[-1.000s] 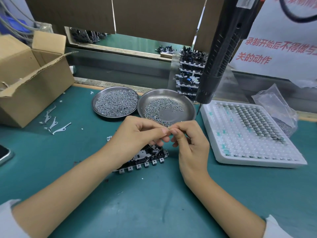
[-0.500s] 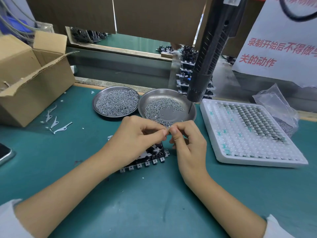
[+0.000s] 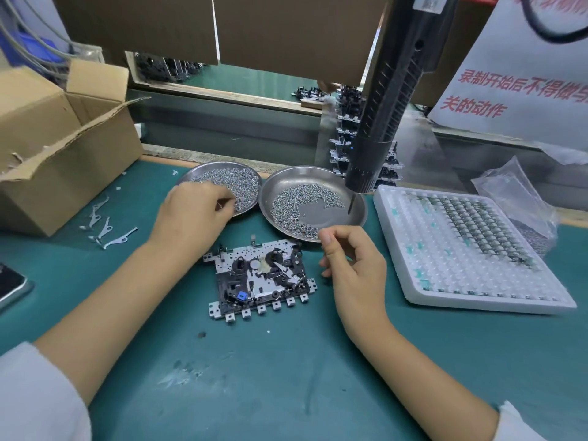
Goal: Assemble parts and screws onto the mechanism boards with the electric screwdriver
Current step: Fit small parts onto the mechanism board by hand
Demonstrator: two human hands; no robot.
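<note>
Left grip (image 3: 194,214) empty; electric screwdriver (image 3: 381,122) hangs near-upright, bit down.

Green bench (image 3: 254,377) bears board (image 3: 259,278), dishes (image 3: 313,202), tray (image 3: 471,249)

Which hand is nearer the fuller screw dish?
Left. The left hand reaches into the fuller screw dish; the right hand hovers beside the mechanism board.
</note>
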